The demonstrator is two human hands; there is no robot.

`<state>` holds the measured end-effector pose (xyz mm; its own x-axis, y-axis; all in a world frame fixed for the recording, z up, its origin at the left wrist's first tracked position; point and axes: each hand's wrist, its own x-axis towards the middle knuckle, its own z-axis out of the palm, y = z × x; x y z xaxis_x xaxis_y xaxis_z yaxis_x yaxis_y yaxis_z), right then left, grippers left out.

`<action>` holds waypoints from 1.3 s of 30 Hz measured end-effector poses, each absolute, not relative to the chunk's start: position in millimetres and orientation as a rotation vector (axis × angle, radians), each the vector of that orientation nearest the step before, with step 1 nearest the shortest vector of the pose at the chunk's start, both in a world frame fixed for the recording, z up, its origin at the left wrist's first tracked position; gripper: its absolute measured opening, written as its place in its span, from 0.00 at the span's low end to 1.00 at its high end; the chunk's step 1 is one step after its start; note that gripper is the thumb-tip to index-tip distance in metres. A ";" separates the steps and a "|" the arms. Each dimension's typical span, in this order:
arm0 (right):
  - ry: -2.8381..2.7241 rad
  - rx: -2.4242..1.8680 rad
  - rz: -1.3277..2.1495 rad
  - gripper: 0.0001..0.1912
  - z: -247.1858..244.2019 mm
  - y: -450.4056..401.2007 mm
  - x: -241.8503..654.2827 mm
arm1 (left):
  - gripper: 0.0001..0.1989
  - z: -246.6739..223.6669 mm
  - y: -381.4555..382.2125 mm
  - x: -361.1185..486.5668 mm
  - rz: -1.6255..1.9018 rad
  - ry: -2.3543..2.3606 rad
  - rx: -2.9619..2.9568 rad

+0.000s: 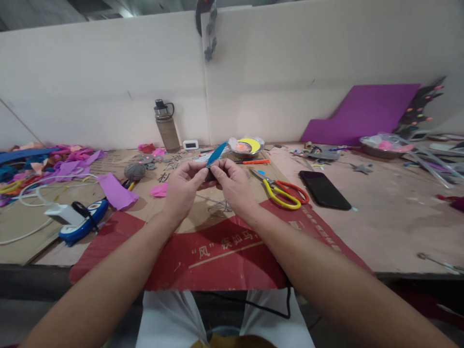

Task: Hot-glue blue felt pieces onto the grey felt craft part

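My left hand (184,186) and my right hand (234,183) meet above the cardboard, both closed in pinches. Between the fingertips a thin, pointed blue piece (216,153), shaped like a petal, sticks up and leans to the right. A small dark bit (210,176) shows beneath it, partly hidden by the thumbs; I cannot make out its kind. Loosely coiled grey wire or string (219,208) lies below the hands. To their right rest open scissors (282,191) with one yellow and one red handle.
Red-printed cardboard (224,261) covers the table's front. Left are a blue power strip (85,224), grey yarn ball (134,171) and pink-purple scraps (118,191). A bottle (167,129) and foil-like bowl (246,152) stand behind; a black phone (324,189) lies right.
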<state>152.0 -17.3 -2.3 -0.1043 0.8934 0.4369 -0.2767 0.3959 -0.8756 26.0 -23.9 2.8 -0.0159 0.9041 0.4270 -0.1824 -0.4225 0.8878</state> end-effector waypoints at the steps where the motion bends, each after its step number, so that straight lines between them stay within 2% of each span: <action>1: -1.317 -0.630 1.097 0.09 -2.7 -17.0 151.9 | 0.11 2.8 -23.6 26.1 1.588 0.817 1.387; 11: -1.374 -0.591 1.043 0.09 -4.5 -17.5 150.1 | 0.08 3.0 -22.5 25.4 1.631 0.887 1.385; 20: -1.570 -0.834 0.616 0.03 1.0 -21.9 158.5 | 0.06 6.7 -20.7 21.9 1.705 0.945 1.306; 24: -1.524 -0.876 0.530 0.06 4.1 -22.5 162.0 | 0.06 7.4 -21.0 23.5 1.689 0.951 1.302; 29: -1.427 -0.937 0.518 0.09 5.4 -21.7 163.3 | 0.07 9.1 -22.6 26.8 1.679 0.953 1.258; 34: -1.369 -0.910 0.654 0.08 7.9 -19.0 164.3 | 0.09 11.3 -24.2 27.0 1.634 0.923 1.202; 39: -1.380 -0.915 0.766 0.13 10.9 -19.6 165.5 | 0.10 11.5 -21.2 24.8 1.541 0.905 1.140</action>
